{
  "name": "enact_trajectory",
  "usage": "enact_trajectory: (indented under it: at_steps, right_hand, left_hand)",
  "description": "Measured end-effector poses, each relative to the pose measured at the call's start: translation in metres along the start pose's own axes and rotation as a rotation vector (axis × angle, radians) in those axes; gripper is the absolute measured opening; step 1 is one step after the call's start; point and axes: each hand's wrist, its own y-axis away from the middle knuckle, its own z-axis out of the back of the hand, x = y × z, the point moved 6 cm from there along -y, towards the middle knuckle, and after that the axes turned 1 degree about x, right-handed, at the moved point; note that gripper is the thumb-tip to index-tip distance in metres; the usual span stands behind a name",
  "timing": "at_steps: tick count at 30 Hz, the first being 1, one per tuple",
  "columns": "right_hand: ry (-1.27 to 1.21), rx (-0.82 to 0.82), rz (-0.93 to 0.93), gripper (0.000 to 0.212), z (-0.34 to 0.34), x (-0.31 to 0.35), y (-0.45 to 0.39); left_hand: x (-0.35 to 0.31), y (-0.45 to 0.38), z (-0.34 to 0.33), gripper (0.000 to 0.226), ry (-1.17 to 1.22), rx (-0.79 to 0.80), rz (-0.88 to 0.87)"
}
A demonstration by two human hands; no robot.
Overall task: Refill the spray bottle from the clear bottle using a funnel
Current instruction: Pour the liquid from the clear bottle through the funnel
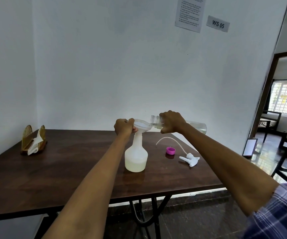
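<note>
napkin holder (33, 140), wall sign (218, 24), chair (269, 121)

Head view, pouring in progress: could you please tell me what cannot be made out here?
- Funnel spout in the spray bottle neck: hidden by the left hand.
- Middle of the clear bottle: covered by the right hand.
- Liquid stream at the bottle mouth: too faint to see.
- Printed sheet on the wall: text too small, top cut off by the frame edge.
</note>
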Motion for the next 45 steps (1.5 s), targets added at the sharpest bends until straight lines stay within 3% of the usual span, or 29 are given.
enact_trajectory:
  at_steps: [45]
  right_hand:
    - [0.023, 0.002, 0.013, 0.028, 0.0018, 0.0025, 0.0025]
  left_hand:
    - [-0.0008, 0.0013, -0.0003, 0.032, -0.035, -0.002, -0.006]
